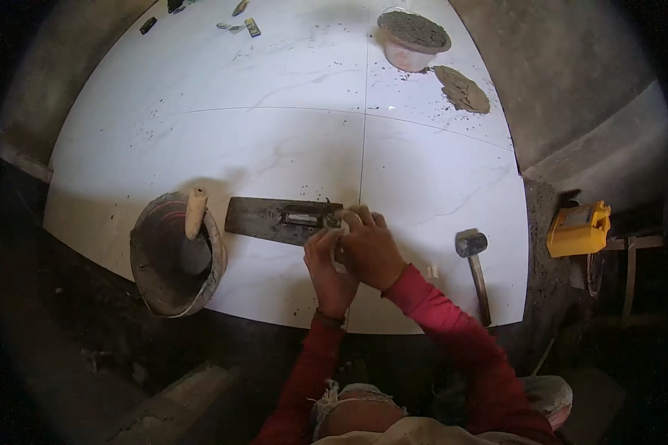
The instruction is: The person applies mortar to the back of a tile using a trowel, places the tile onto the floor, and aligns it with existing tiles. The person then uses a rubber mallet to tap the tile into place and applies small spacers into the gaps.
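My left hand [329, 276] and my right hand [372, 251] are closed together over the white tiled surface [423, 178]. Between their fingers shows a pale, crumpled-looking bit, too small and covered to name. Just beyond them a flat rectangular plastering trowel [254, 220] lies on the tile, its blade stretching to the left. The trowel's right end runs up to my fingers; whether they touch it I cannot tell.
At left stands a mortar-stained bucket [142, 259] with a wooden-handled tool [195, 211] at its rim. A rubber mallet [472, 245] lies right. Far right are a mortar tub [407, 58] and mortar patch [462, 90]. A yellow jerrycan [571, 237] stands beyond the right edge.
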Demonstrator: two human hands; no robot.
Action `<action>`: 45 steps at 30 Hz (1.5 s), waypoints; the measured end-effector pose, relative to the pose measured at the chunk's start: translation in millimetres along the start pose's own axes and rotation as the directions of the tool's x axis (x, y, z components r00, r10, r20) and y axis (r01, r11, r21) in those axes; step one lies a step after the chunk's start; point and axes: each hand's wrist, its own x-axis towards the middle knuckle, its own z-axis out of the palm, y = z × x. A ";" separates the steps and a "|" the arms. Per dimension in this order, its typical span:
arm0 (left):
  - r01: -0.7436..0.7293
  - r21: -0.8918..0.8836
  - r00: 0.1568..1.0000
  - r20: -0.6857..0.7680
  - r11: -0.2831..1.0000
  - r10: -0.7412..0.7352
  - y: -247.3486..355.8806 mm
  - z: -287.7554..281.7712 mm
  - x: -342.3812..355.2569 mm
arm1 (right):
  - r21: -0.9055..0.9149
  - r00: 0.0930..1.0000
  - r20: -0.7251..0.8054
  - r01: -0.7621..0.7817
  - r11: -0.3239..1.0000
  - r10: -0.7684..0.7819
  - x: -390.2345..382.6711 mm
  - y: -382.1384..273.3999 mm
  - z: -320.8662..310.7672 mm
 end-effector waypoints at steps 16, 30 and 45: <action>-0.027 0.075 0.997 0.078 0.997 0.021 -32.1 -2.7 -10.8 | 0.059 0.986 0.157 0.052 0.997 -0.061 -6.1 11.3 32.7; -0.106 0.049 0.992 0.080 0.993 0.101 -43.6 14.6 -1.4 | 0.306 0.954 0.259 0.066 0.950 -0.150 1.7 36.1 23.3; 0.111 0.043 0.994 0.010 0.993 -0.112 -51.7 9.7 21.4 | 0.453 0.991 0.099 -0.125 0.882 0.090 28.3 29.5 -7.7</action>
